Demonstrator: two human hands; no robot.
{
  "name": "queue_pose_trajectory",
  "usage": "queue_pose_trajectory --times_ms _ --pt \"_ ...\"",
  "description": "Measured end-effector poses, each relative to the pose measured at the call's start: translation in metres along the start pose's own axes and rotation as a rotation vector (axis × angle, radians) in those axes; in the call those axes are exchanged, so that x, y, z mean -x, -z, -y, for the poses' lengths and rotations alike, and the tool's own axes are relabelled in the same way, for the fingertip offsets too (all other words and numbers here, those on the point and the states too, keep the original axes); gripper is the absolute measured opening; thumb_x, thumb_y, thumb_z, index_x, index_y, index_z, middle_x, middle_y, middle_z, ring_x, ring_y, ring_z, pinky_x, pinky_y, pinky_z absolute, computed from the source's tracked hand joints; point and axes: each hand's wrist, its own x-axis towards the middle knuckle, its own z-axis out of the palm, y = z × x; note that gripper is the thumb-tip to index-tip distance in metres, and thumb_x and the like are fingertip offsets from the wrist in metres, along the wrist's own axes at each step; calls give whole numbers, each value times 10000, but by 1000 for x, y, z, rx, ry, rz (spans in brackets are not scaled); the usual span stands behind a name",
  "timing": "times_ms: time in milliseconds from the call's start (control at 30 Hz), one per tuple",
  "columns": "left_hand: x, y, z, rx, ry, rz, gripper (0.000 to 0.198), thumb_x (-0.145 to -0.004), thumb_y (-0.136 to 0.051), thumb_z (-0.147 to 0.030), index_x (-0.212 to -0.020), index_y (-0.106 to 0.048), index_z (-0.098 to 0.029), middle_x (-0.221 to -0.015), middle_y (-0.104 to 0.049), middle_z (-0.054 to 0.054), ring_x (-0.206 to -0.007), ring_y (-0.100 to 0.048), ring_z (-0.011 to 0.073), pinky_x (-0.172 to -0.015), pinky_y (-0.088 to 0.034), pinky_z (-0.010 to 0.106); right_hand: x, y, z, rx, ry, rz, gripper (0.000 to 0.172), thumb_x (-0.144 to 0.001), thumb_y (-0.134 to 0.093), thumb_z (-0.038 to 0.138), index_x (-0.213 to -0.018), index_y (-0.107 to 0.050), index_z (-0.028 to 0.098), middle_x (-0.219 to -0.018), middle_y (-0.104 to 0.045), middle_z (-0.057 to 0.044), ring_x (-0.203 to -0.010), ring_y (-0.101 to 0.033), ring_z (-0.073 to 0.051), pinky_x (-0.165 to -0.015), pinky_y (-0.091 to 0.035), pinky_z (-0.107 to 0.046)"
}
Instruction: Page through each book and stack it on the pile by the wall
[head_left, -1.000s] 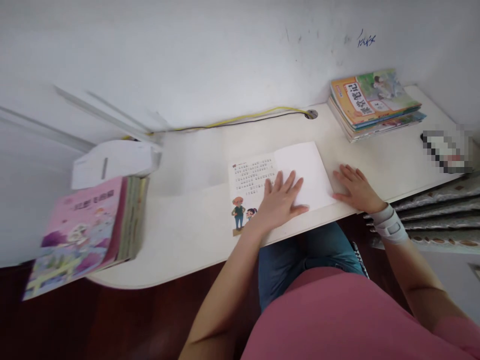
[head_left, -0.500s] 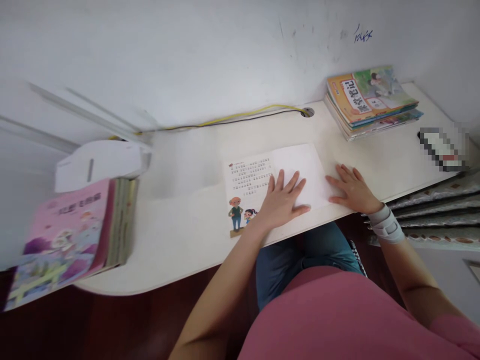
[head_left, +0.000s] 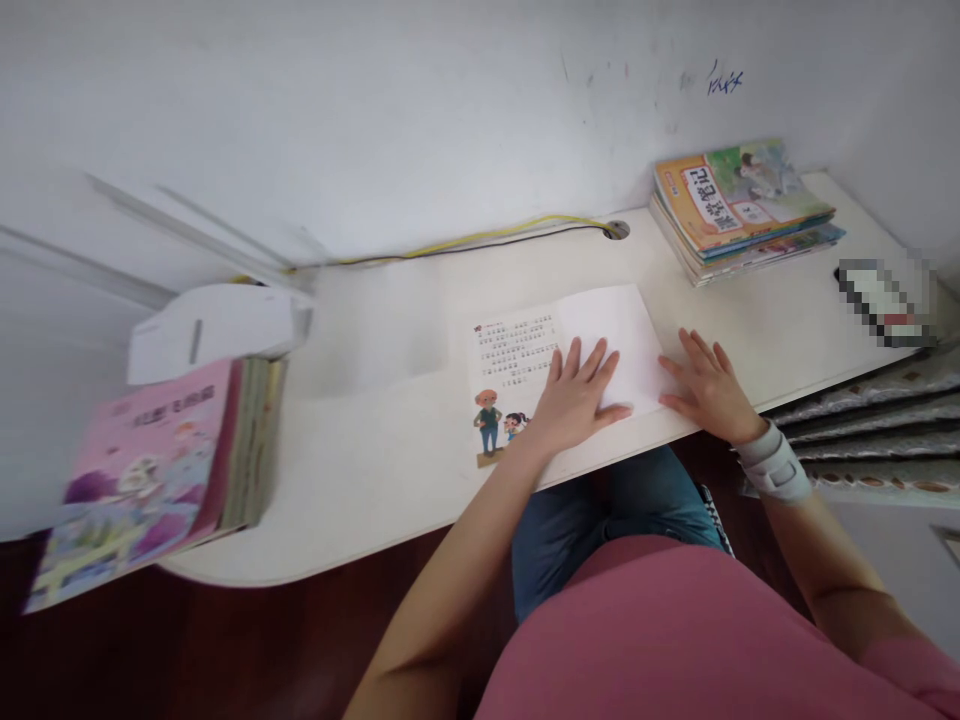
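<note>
An open picture book lies on the white desk, its left page showing printed lines and two cartoon figures, its right page white. My left hand rests palm down across the middle of the book, fingers spread, covering part of both pages. Beside the book's right edge is my right hand, fingers apart, with nothing in it. Its fingertips are at the page edge; whether they touch the paper I cannot tell. A pale band circles the right wrist.
Stacked books stand at the back right, near a blurred-out device. On the left, more books with a pink cover lie before a white box. Cables run along the wall into a desk hole.
The book and my left hand on it appear slightly farther right. My right hand has shifted a little to the right too. The camera view has also moved slightly.
</note>
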Motion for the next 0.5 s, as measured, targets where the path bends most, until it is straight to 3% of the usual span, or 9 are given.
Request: queue_pose_trajectory --times_ms 167,300,500 --pt "8 3 6 16 45 7 873 -840 -344 -733 -1517 -238 -193 -1604 -141 133 -1450 -54 436 -1123 -139 658 30 1 21 68 14 -47 506 -924 -482 477 -1352 -524 211 -1489 -409 -174 -1410 -310 -324 -1110 -276 -551" --pt "5 0 4 -23 35 -7 849 -846 -351 -723 -1511 -263 -203 -1597 -178 131 -1444 -64 453 -1105 -103 700 39 -7 27 62 2 -38 627 -873 -508 575 -1383 -496 210 -1517 -346 -200 -1414 -281 -365 -1082 -327 -540" --pt "-4 -5 -7 -16 34 -21 841 -861 -364 -699 -1510 -263 -174 -1592 -194 139 -1445 -45 453 -1104 -99 703 38 -10 23 40 11 -31 677 -863 -479 628 -1410 -460 231 -1551 -286 -177 -1433 -225 -372 -1081 -320 -565"
